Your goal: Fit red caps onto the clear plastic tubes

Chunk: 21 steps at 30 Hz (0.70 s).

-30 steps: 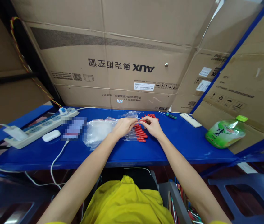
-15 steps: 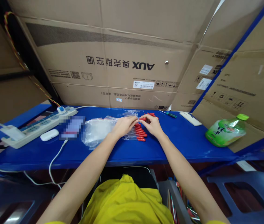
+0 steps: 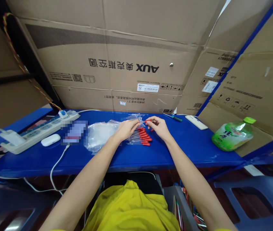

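My left hand (image 3: 127,129) is closed in a pinch over thin clear tubes, with one tube's end at its fingertips. My right hand (image 3: 160,126) pinches a small red rubber bulb (image 3: 145,122) facing that tube end; I cannot tell whether the two touch. Just below the hands lies a row of droppers (image 3: 146,140), clear tubes to the left and red bulbs to the right. Loose clear tubes (image 3: 136,116) lie behind my left hand. More red bulbs are mostly hidden by my right hand.
Clear plastic bags (image 3: 101,135) lie left of my left hand. Farther left are a blurred-out phone (image 3: 75,132), a white case (image 3: 51,140) and a power strip (image 3: 43,127). A screwdriver (image 3: 176,118), a white flat device (image 3: 196,122) and a green bottle (image 3: 233,134) are at right.
My right hand has shifted slightly and now covers most of the loose red bulbs behind it. The red bulb at its fingertips shows less. My left hand has hardly moved.
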Motion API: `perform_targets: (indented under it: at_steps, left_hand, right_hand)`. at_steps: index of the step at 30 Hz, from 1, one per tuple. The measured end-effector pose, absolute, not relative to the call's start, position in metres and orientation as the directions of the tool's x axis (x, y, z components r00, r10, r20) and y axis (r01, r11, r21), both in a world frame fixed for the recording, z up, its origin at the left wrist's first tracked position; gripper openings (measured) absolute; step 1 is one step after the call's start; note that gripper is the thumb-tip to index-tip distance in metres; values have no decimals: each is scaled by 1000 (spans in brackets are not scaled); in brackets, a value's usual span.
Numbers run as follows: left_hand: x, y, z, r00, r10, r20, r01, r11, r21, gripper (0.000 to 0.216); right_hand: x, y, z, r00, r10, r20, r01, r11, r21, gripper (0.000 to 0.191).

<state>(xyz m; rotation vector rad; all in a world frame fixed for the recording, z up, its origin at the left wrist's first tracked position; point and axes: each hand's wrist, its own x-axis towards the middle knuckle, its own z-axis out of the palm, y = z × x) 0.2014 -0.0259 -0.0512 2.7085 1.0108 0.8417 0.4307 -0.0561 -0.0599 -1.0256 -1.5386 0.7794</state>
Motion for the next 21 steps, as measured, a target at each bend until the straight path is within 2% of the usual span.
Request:
perform_targets:
  at_steps: [6,12,21]
  left_hand:
    - [203,-27,-52,640,600,480,524,-798,298,38]
    - [202,-28,-51,668,562,487,520,-821,235,36]
    - [204,-29,-50,690,541,480,485,-838,248,37]
  right_hand:
    - [426,-60,-57,-35,911,410,116,411,-904,44]
    - [429,-60,-58,-41,926,375,142,377,-915,48]
    - [428,-59,-59,-93,924,370,120,379,-917,44]
